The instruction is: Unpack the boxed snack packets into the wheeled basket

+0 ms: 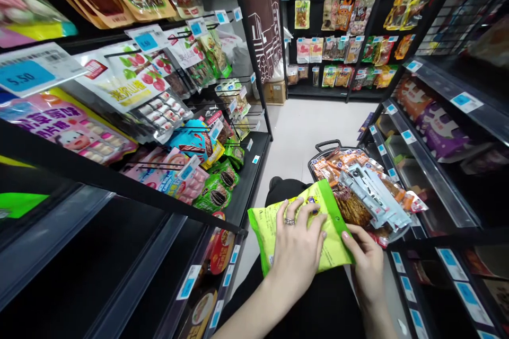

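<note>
A yellow-green snack bag with bright green ends lies tilted above my black-clothed lap. My left hand, wearing a ring, rests palm down across its face with the fingers spread. At the bag's right edge, beside a small hang hole, my right hand grips it, thumb on top and the other fingers mostly hidden. Just past the bag, a black shopping basket stands on the floor, heaped with orange-labelled packets and light blue-grey packets.
To my left, a black shelf carries hanging snack bags and price tags. Another shelf with purple bags runs close on the right. Pale floor leads to a back rack of packets and a cardboard box.
</note>
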The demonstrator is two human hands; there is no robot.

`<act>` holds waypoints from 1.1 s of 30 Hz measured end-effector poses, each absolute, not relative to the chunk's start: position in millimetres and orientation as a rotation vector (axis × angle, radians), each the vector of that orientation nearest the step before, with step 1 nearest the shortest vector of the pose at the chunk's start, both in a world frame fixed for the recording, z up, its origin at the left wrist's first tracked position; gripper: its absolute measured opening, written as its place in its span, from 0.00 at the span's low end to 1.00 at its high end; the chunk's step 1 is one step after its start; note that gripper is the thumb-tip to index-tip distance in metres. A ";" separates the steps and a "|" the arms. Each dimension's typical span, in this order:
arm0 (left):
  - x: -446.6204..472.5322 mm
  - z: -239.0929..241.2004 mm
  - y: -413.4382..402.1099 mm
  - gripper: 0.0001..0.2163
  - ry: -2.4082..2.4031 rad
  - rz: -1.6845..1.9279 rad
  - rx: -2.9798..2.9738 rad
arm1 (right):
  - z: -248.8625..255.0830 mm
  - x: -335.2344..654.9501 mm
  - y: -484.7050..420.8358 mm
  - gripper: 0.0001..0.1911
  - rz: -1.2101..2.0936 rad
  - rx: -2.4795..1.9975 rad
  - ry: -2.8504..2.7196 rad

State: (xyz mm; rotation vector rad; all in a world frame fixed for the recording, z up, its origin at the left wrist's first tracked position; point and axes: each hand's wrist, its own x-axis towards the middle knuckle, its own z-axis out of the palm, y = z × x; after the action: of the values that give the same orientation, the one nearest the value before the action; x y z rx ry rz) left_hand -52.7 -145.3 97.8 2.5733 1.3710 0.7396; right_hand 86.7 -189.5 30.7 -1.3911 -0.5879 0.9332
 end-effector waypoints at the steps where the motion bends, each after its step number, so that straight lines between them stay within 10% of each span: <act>1: -52.2 99.0 -146.5 0.11 1.365 0.721 2.556 | 34.8 91.8 -189.7 0.16 0.943 -1.435 -0.659; 33: -47.1 92.5 -147.5 0.01 1.065 0.761 2.677 | 70.3 104.1 -182.4 0.18 0.954 -1.483 -0.986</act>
State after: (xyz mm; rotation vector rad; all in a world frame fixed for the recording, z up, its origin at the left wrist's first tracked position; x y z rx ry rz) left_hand -47.1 -147.5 92.5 2.6771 1.0653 0.7606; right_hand 104.1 -182.4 70.3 -1.4829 -0.9864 0.9540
